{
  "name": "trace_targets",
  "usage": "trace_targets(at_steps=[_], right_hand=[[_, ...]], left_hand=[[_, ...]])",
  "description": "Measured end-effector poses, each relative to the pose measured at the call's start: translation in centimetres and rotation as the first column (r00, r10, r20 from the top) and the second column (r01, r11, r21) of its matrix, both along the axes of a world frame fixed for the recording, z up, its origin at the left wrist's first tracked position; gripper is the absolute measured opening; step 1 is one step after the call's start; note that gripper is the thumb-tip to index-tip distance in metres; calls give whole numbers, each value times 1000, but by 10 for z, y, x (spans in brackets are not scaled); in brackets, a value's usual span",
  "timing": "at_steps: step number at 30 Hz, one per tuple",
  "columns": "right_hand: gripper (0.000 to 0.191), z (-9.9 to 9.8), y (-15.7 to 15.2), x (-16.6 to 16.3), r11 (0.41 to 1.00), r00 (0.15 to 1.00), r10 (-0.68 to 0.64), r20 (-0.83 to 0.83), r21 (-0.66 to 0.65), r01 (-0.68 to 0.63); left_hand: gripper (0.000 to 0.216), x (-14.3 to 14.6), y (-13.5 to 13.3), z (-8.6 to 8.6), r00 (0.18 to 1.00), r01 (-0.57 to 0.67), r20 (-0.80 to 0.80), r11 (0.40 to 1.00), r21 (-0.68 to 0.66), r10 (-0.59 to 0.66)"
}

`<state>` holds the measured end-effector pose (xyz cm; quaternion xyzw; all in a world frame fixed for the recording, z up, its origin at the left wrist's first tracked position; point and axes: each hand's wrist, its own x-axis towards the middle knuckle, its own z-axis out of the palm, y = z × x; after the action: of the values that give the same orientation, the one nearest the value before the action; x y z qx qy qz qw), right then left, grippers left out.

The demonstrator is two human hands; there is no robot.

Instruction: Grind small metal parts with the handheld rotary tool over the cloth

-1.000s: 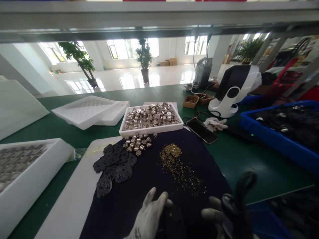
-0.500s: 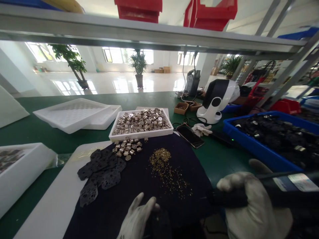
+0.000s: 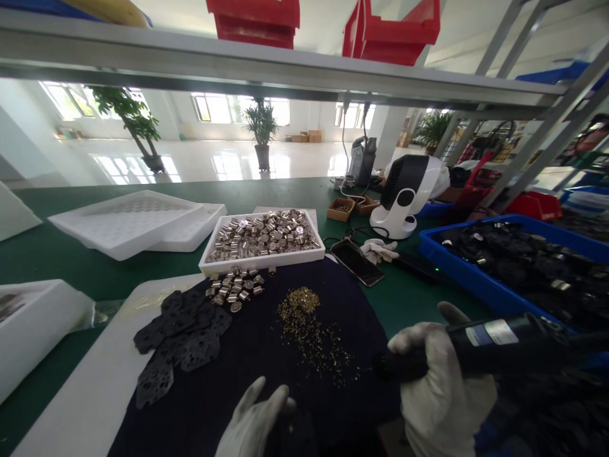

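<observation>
My right hand (image 3: 440, 387), in a whitish glove, is wrapped around a black electric screwdriver (image 3: 495, 346). The tool lies almost level, its thin bit pointing left past the scattered screws. At the bottom centre my gloved left hand (image 3: 257, 419) has its fingers curled at a dark thing that blends into the dark cloth (image 3: 257, 355); what it is I cannot make out. Small brass-coloured screws (image 3: 304, 304) lie loose on the cloth between the hands. Flat black perforated plates (image 3: 190, 324) are piled to the left, with several silvery cylindrical motors (image 3: 235, 289) just behind them.
A white foam tray (image 3: 266, 259) full of motors stands behind the cloth. Other foam trays (image 3: 128, 216) are at left. To the right are a phone (image 3: 356, 261), a white-and-black fan (image 3: 402, 197) and a blue bin (image 3: 476, 282) of dark parts. A shelf (image 3: 285, 66) crosses overhead.
The screwdriver and my right hand have moved left, with more of the tool's body now showing. My left hand stays near the bottom centre. The whole view has shifted slightly.
</observation>
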<state>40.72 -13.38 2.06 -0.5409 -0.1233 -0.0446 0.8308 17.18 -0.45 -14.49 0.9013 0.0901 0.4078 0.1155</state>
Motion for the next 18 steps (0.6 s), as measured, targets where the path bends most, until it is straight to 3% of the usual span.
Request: trace_targets(at_steps=[8, 14, 18], right_hand=[[50, 1, 0, 1, 1000, 1000, -3, -31, 29, 4], [49, 27, 1, -13, 997, 993, 6, -116, 76, 3], [48, 37, -1, -34, 988, 983, 132, -130, 98, -120]], left_hand=[[71, 3, 2, 0, 999, 20, 32, 1000, 3, -20], [72, 5, 0, -2, 995, 99, 14, 991, -90, -98], [74, 3, -13, 5, 993, 101, -36, 980, -173, -109]])
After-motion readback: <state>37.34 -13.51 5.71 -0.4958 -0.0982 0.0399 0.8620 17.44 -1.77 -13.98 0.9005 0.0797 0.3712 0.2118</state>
